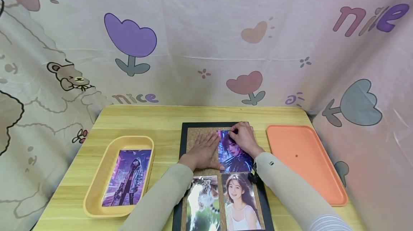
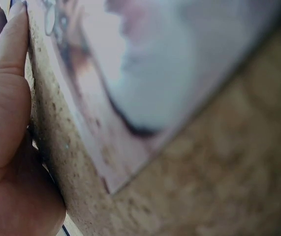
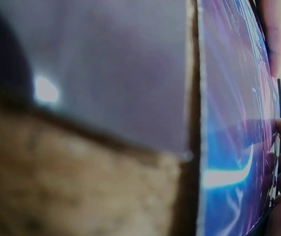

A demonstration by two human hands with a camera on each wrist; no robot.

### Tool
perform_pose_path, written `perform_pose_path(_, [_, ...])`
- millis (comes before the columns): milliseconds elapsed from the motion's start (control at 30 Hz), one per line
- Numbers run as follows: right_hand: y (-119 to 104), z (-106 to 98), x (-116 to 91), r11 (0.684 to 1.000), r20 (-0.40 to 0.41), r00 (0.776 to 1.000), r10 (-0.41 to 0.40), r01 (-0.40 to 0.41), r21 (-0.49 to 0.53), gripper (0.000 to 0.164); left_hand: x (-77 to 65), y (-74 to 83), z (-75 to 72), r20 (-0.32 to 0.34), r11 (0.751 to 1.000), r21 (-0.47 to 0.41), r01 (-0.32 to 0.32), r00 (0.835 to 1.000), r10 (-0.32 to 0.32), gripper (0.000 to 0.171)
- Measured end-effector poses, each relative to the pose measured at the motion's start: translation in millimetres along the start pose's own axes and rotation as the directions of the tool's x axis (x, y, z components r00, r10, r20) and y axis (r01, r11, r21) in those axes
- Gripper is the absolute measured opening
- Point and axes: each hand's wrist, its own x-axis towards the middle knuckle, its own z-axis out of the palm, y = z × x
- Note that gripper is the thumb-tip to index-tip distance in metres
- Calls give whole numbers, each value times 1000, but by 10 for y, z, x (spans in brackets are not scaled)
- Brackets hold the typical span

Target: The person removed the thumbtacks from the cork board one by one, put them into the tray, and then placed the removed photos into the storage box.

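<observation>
On the cork board (image 1: 191,141) lies a purple and blue character photo (image 1: 237,157) at the upper right. My left hand (image 1: 204,151) rests on the cork with straight fingers spread; its fingertips and thumb reach the photo's left edge. At the top of that photo, the thumb and index finger of my right hand (image 1: 246,138) pinch together, the other fingers curled; what sits between the tips is hidden. A tiger photo (image 1: 202,202) and a portrait photo (image 1: 240,202) lie below. A clear pin-like piece (image 2: 49,19) shows on the tiger photo's upper edge in the left wrist view.
A yellow tray (image 1: 91,198) on the left holds another purple character photo (image 1: 129,177). To the right stands an orange tray (image 1: 306,159). Both trays and the black-framed board are on a wooden table (image 1: 167,114), with a printed curtain (image 1: 193,27) behind.
</observation>
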Motion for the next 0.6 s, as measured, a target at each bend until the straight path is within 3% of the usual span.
perform_pose_path(600, [70,1,-38,997,-8,997,-75,75,26,18,12,-5,19,3,1000,-2,8,1000,-8,125])
